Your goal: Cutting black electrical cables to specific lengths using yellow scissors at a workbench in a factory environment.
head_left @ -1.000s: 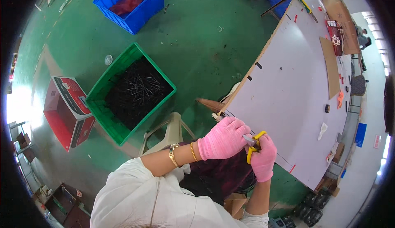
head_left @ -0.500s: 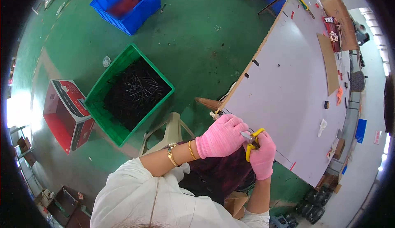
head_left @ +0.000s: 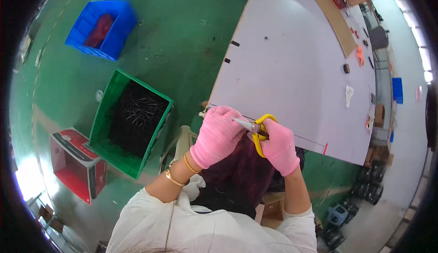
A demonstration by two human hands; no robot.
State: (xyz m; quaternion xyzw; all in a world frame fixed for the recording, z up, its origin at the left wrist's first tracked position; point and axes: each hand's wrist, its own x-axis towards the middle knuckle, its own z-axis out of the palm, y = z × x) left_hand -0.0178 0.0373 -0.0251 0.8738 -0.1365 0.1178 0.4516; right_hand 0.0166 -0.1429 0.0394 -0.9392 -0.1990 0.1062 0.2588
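Head view, centre of frame: right hand (head_left: 279, 147) clenched through the handles of yellow-handled scissors (head_left: 258, 129), blades pointing left. Left hand (head_left: 218, 135) closed around the blade tips, whatever sits inside hidden. Both at the near edge of the grey bench (head_left: 296, 61). Versus a second ago: same grip, hands slightly higher in frame. Green crate (head_left: 132, 123) of dark parts at left, blue crate (head_left: 101, 28) at upper left.

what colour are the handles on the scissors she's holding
Yellow; the scissors show best in the head view, held in the right hand.
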